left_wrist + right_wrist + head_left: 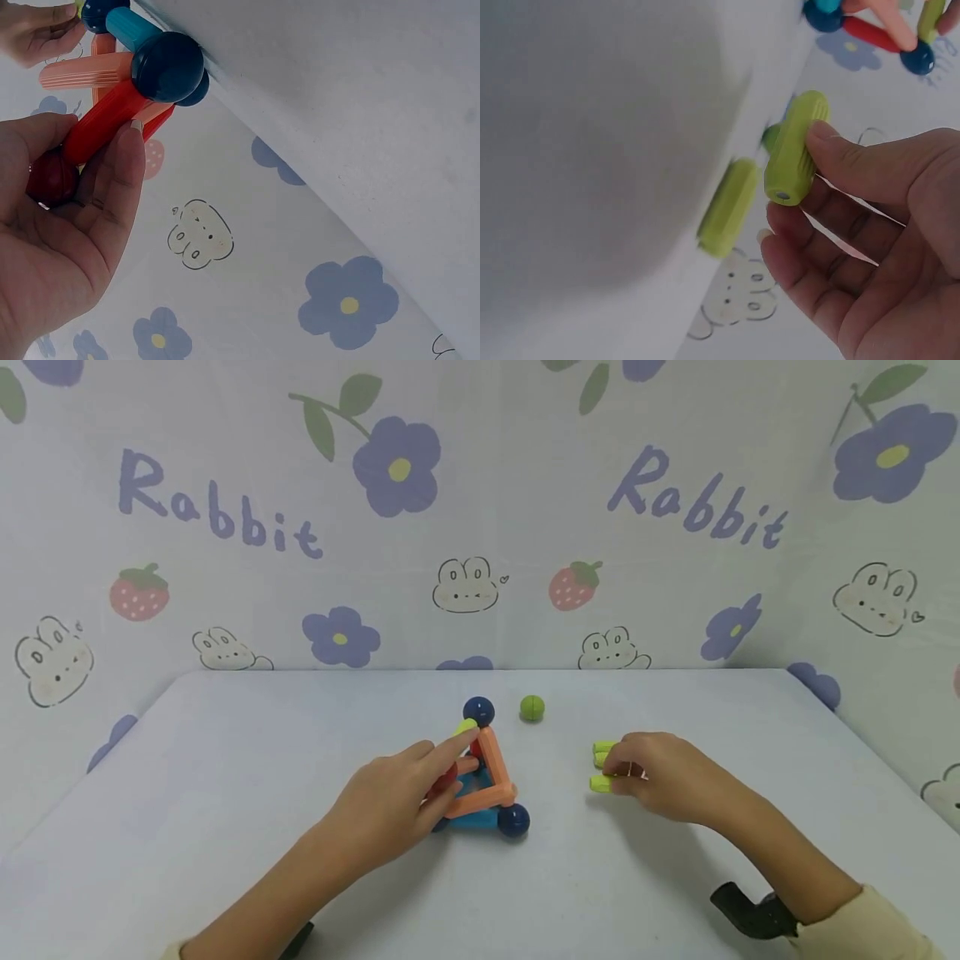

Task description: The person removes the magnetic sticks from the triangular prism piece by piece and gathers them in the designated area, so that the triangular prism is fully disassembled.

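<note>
A magnetic stick-and-ball frame of orange rods (495, 756), blue rods (474, 819), red rods and navy balls (513, 820) stands mid-table. My left hand (393, 797) grips its near-left side. In the left wrist view, thumb and fingers hold a red rod (105, 124) and a dark red ball (52, 178). One lime rod (465, 726) shows just past the left index fingertip, beside the rear navy ball (478, 711). To the right, my right hand (667, 777) pinches a lime green magnetic rod (799, 146) raised off the table. Its far end is partly covered by the thumb.
More lime rods (602, 748) lie on the white table (225, 793) right behind the right hand's rod. A green ball (532, 708) sits near the back, right of the frame. A rabbit-print cloth (487, 485) rises behind the table. Black straps (753, 914) hang by the wrists.
</note>
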A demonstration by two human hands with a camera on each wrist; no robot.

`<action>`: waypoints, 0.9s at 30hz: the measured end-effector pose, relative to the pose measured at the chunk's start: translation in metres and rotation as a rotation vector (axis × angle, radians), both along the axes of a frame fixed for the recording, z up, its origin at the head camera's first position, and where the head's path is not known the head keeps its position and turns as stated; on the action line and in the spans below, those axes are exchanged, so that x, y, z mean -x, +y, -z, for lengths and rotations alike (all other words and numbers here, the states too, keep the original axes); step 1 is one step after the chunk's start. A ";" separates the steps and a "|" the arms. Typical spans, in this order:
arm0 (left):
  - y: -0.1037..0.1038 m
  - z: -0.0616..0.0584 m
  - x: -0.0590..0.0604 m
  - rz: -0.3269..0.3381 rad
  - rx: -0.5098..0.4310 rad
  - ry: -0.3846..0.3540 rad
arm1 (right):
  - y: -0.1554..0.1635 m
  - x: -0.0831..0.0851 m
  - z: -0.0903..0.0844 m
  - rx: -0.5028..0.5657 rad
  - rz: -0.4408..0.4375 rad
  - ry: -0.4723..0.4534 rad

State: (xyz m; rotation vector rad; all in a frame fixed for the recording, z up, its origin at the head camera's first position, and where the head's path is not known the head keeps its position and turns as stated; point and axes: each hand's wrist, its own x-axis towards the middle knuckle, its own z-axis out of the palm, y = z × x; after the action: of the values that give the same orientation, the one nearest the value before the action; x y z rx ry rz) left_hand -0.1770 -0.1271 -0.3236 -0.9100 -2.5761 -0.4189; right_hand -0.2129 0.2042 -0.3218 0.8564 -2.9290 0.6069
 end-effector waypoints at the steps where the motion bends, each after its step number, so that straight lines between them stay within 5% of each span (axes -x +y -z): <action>1: 0.000 0.000 0.000 -0.001 0.001 0.000 | 0.003 0.002 0.002 -0.008 0.009 -0.008; 11: -0.001 0.002 0.000 0.005 -0.001 0.019 | 0.020 0.018 0.011 -0.092 0.049 -0.087; 27: -0.001 0.001 0.001 0.002 0.004 0.022 | 0.012 0.025 0.012 -0.091 0.089 -0.009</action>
State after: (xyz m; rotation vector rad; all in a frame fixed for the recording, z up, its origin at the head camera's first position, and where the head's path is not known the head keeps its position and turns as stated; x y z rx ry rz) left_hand -0.1776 -0.1277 -0.3248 -0.9137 -2.5576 -0.4020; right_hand -0.2378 0.2166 -0.3340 0.7273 -3.0041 0.4773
